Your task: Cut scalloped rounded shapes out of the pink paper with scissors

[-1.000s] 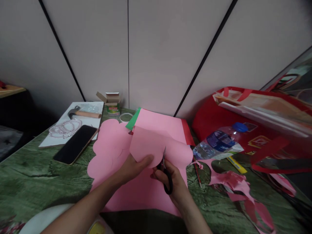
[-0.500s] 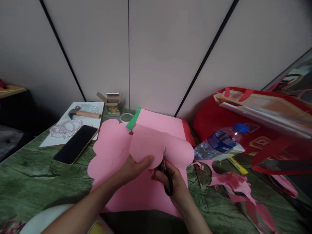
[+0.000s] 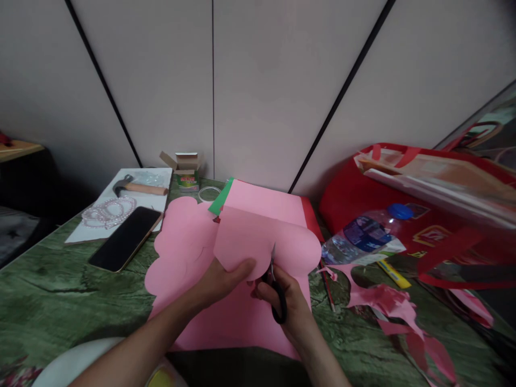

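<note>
Pinched at its lower edge by my left hand (image 3: pixel 229 277) is a sheet of pink paper (image 3: pixel 245 236) with a rounded right end. My right hand (image 3: pixel 288 295) is closed around the black handles of a pair of scissors (image 3: pixel 279 301). Their blades point up and sit in the paper at a notch between two curves. Beneath both hands lies a larger stack of pink paper (image 3: pixel 237 322). Scalloped pink pieces (image 3: pixel 181 231) rest on its left part. The left fingers under the sheet are hidden.
On the left are a black phone (image 3: pixel 127 239), a hammer (image 3: pixel 141 187) and a bead string (image 3: pixel 108 212). A small open box (image 3: pixel 187 177) stands at the back. To the right are a water bottle (image 3: pixel 363 234), a red bag (image 3: pixel 342 188) and pink scraps (image 3: pixel 391 306).
Almost nothing differs. The scissors and my right hand have shifted very slightly to the right; the paper stays in the same place.
</note>
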